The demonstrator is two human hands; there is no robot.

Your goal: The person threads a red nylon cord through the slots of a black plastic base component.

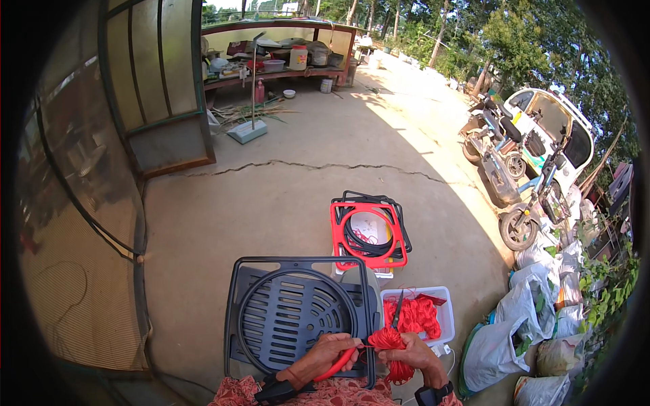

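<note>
In front of me stands a black square frame (233, 298) with a round ring (242, 325) inside it. A dark grey slatted plastic panel (291, 304) shows through the ring. My left hand (332, 355) is closed at the frame's lower right, pinching red cord beside a curved red section (335, 365) that looks wrapped in cord. My right hand (409, 352) grips a thick bundle of red cord (384, 338); a strand runs between both hands. Beside it, a white plastic tub (443, 318) contains more red cord (423, 317) and a dark pointed tool (398, 304).
Ahead lie a red square frame (335, 230) and several black frames (404, 223), stacked on a box. A platform scale (248, 131) stands before a cluttered bench (271, 80). Scooters (521, 223) and filled sacks (491, 355) line the right; a glazed door (169, 145) is left.
</note>
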